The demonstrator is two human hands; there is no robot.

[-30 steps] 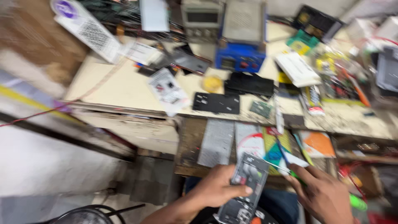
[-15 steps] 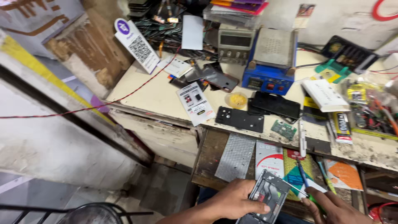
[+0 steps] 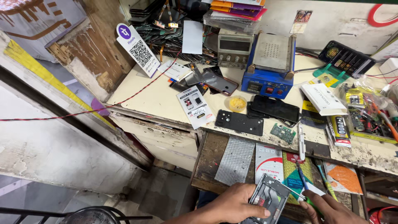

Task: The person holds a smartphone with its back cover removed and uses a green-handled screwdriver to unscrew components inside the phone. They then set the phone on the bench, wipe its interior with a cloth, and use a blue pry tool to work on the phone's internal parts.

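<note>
Head view is showing the left hand (image 3: 232,205) gripping an opened grey phone frame with exposed insides (image 3: 269,199), fingers (image 3: 259,212) wrapping across its lower half, down low in front of the cluttered cream bench (image 3: 157,97). Right hand (image 3: 331,209) is clenching a thin green-handled tool (image 3: 309,200), its tip touching the frame's right edge, just over the pulled-out wooden drawer (image 3: 209,161).
</note>
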